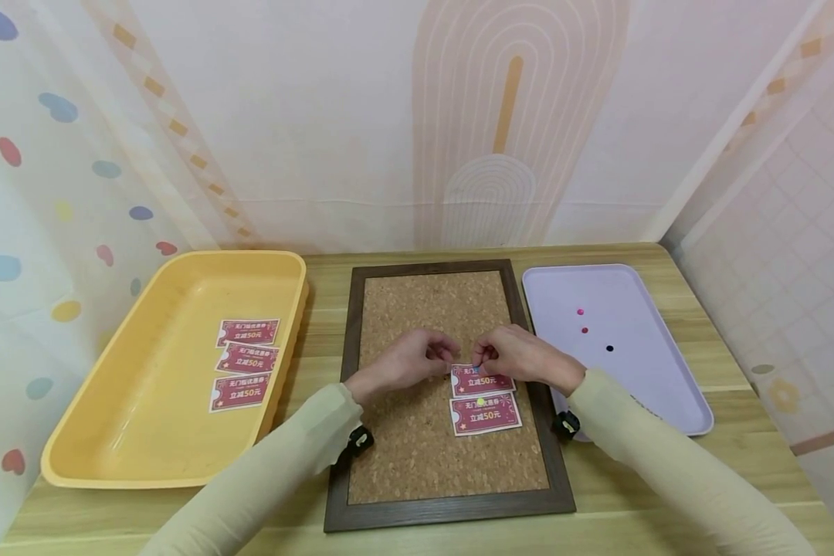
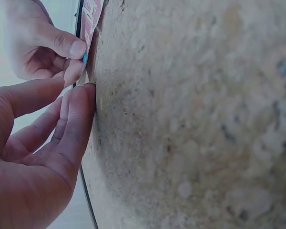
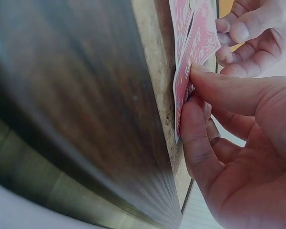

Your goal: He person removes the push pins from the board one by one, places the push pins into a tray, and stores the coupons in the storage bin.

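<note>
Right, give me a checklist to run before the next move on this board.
1. Right hand on the blue pin: ok, pinched at the upper coupon.
2. Pin driven in: cannot tell, fingers hide its point.
3. Upper coupon flat on the corkboard: not ok, its edge looks raised.
4. Left hand gripping that coupon: cannot tell, fingertips are at its corner.
5. Lower coupon marked by a pin: ok, yellow pin near its top edge.
6. Spare pins: ok, three on the purple tray.
</note>
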A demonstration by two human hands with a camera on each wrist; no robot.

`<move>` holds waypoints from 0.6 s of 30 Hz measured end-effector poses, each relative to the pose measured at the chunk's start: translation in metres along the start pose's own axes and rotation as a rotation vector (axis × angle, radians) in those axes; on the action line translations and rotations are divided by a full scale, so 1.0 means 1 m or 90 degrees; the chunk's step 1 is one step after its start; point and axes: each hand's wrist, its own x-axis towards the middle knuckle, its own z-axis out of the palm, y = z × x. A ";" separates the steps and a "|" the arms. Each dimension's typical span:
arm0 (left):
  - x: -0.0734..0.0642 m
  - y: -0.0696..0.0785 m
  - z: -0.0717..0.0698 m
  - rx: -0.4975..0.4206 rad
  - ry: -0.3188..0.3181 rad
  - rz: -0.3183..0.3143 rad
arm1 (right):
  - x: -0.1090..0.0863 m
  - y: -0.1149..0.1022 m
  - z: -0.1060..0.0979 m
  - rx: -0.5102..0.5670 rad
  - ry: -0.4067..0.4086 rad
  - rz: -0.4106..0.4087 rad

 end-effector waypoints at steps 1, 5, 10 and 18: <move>0.000 -0.001 0.000 -0.006 0.001 0.001 | 0.000 0.000 0.000 -0.001 0.000 -0.002; 0.001 -0.003 0.001 -0.023 0.003 0.008 | 0.001 0.000 0.000 -0.007 0.002 -0.006; 0.000 -0.005 0.002 -0.043 -0.001 0.004 | 0.000 0.000 0.000 -0.010 0.003 -0.011; 0.001 -0.008 0.006 -0.050 0.008 0.024 | 0.001 0.001 -0.001 -0.007 0.003 -0.003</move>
